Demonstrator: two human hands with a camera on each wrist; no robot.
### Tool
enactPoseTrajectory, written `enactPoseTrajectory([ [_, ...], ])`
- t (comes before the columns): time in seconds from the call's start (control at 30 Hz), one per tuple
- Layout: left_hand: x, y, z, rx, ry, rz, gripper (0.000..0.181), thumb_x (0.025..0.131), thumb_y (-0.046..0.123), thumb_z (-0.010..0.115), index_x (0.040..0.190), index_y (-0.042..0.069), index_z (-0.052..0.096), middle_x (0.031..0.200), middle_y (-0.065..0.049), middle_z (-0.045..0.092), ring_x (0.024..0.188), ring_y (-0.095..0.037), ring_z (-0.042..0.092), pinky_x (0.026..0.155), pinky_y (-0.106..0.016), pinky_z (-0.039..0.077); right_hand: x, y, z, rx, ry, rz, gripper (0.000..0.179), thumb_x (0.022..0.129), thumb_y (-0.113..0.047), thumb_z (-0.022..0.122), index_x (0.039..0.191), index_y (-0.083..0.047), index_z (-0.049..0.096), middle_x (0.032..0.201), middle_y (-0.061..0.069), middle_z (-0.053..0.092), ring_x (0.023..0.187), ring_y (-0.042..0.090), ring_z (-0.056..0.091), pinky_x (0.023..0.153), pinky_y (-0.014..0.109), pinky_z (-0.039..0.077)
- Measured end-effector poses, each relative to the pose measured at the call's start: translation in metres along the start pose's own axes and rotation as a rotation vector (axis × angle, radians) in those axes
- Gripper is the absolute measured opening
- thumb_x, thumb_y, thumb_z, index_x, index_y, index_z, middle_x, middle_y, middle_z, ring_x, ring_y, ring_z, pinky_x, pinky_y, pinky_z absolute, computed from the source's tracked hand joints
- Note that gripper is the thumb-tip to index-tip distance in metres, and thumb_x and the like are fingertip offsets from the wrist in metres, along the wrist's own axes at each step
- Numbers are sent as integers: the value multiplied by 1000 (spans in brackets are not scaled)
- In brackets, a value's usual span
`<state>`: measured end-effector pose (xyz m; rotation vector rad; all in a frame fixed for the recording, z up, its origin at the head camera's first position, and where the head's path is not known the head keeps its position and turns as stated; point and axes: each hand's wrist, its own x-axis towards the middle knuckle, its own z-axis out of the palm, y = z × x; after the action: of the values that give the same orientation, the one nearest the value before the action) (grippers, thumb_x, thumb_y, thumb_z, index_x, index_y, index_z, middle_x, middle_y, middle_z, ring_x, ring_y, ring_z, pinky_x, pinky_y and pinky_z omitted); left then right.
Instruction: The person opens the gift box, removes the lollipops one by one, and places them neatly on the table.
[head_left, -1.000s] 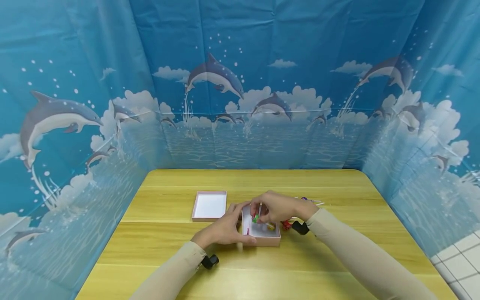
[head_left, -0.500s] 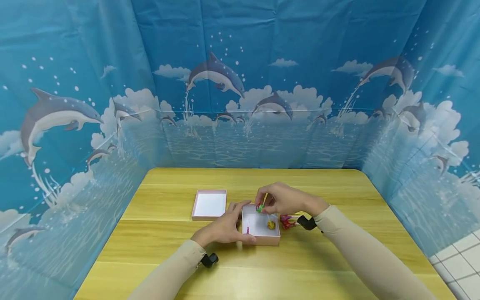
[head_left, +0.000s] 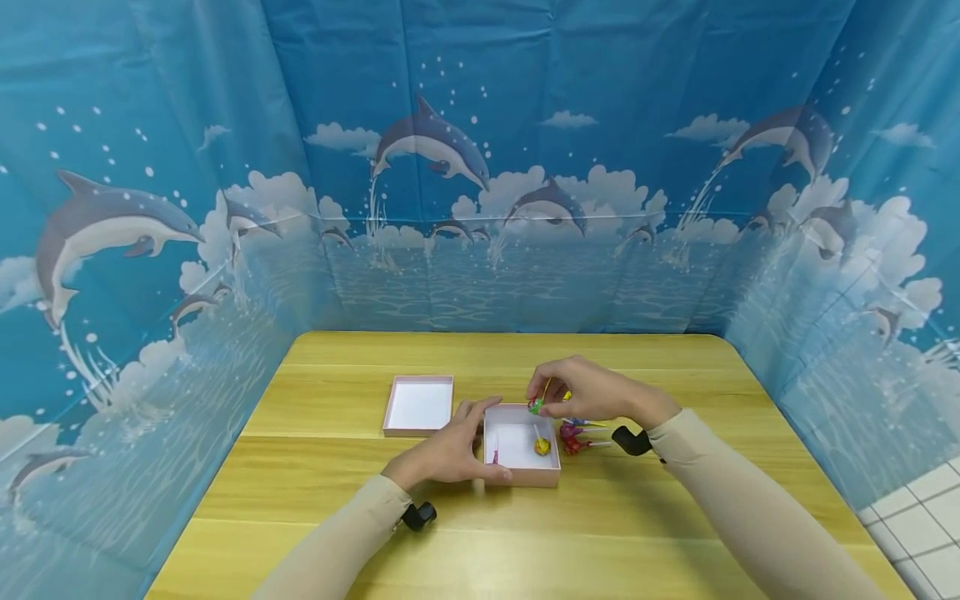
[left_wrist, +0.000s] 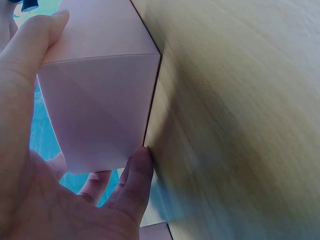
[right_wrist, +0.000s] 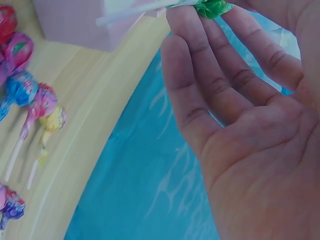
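My left hand (head_left: 450, 450) grips a pink open-topped box (head_left: 528, 478), thumb on its front wall and fingers at its far left corner. In the left wrist view the thumb lies over one edge of the box (left_wrist: 100, 110) and the fingertips reach its far end. My right hand (head_left: 588, 390) pinches a green-wrapped lollipop (head_left: 536, 406) by its head at the box's back right corner. Its white stick juts out in the right wrist view, beside the green wrapper (right_wrist: 214, 7). Inside the box lie a yellow lollipop (head_left: 542, 447) and a small pink piece (head_left: 496, 457) along the left wall.
Several wrapped lollipops (head_left: 576, 446) lie on the table just right of the box. Among them the right wrist view has a blue lollipop (right_wrist: 22, 89) and a yellow one (right_wrist: 53, 120). A shallow pink-rimmed lid (head_left: 420, 406), white inside, rests behind my left hand.
My right hand, with the green lollipop, has moved from over the box's inside back and to the right. The yellow lollipop inside now shows fully. My left hand stays on the box.
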<state>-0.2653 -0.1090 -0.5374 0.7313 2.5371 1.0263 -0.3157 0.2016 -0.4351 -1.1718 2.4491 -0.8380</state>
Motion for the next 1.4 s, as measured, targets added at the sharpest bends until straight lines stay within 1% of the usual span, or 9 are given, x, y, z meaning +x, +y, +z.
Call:
enactPoseTrajectory([
  [0.27,-1,2,-2,-6,1,-7,126,94,64,95,188,28,20,168,-16,44,141,-30,61,123,-59,55,-12,8,-4,8,26,23,17,111,-10,80,127,-11,82,120,-1,83,98,11,80,96,41,69],
  [0.53,-2,2,-1,-14,-3,-4,127,93,61,96,188,26,19,167,-17,44,144,-31,61,123,-60,54,-25,20,-5,-30,61,32,18,110,-12,81,128,-11,82,119,-3,83,98,10,78,97,37,68],
  [0.77,-2,1,1,-13,-4,-2,127,94,61,96,188,27,19,168,-18,44,146,-31,61,124,-60,55,-35,30,-4,-32,98,48,18,110,-10,81,128,-12,82,121,-3,83,100,8,78,96,35,67],
  [0.87,-2,1,1,-17,-6,0,127,94,62,95,189,27,18,168,-17,44,146,-31,60,124,-60,54,-40,34,-5,-24,110,65,19,110,-11,82,129,-11,82,120,-2,83,100,9,77,94,35,67],
  [1.07,-1,0,2,-6,-5,0,126,94,63,94,189,28,18,169,-17,43,146,-31,61,124,-60,54,-49,42,-5,-10,133,81,20,109,-14,85,129,-13,82,119,0,84,100,12,78,91,36,68],
  [1.27,0,-1,2,3,-2,1,127,94,63,94,189,28,17,172,-18,42,147,-31,61,125,-60,54,-59,51,-5,10,155,114,24,109,-11,83,133,-6,81,121,2,84,102,13,78,94,37,68],
  [1.4,0,0,2,-1,-3,-2,127,94,62,95,189,28,17,172,-18,42,149,-32,60,126,-61,53,-64,58,-5,17,170,130,23,109,-11,83,132,-9,82,121,0,84,103,14,78,95,36,67],
])
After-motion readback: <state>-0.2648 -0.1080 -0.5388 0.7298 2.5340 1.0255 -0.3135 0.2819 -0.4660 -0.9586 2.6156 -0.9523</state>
